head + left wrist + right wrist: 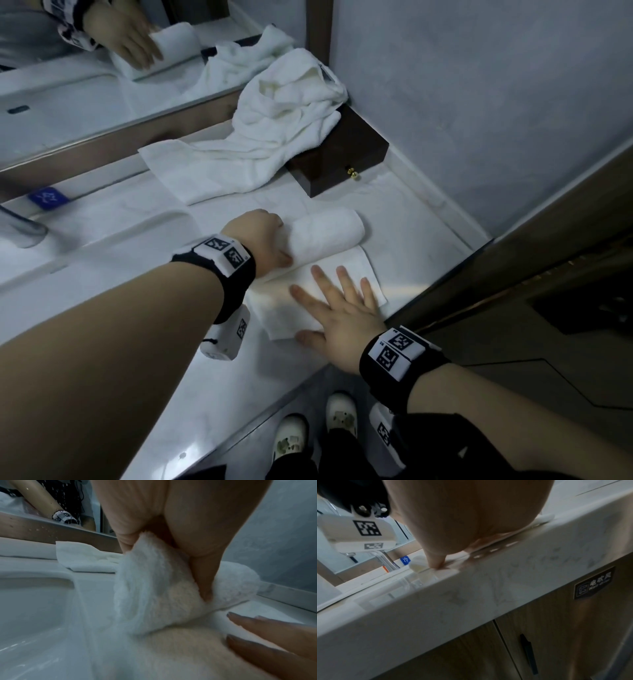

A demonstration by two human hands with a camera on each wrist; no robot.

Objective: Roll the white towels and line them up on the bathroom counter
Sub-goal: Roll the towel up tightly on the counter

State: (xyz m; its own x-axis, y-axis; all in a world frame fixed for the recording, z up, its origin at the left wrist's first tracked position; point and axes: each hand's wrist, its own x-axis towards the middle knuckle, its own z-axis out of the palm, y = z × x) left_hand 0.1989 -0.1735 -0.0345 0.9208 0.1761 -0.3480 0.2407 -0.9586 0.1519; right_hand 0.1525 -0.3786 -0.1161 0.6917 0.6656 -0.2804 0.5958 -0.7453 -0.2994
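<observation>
A white towel (329, 229) lies half rolled on the marble counter (239, 377), its flat tail (284, 308) reaching toward the front edge. My left hand (267, 240) grips the roll's left end; in the left wrist view the thumb (204, 582) digs into the roll (154, 595). My right hand (339, 301) lies flat with spread fingers on the tail, and its thumb (436, 559) presses the cloth near the counter's edge. A heap of unrolled white towels (281, 123) sits behind.
The heap drapes over a dark wooden box (342, 164) in the back right corner. A sink basin (102, 246) and faucet (24, 229) lie to the left, below a mirror (85, 85). Under the counter, a cabinet carries a hair dryer label (594, 584).
</observation>
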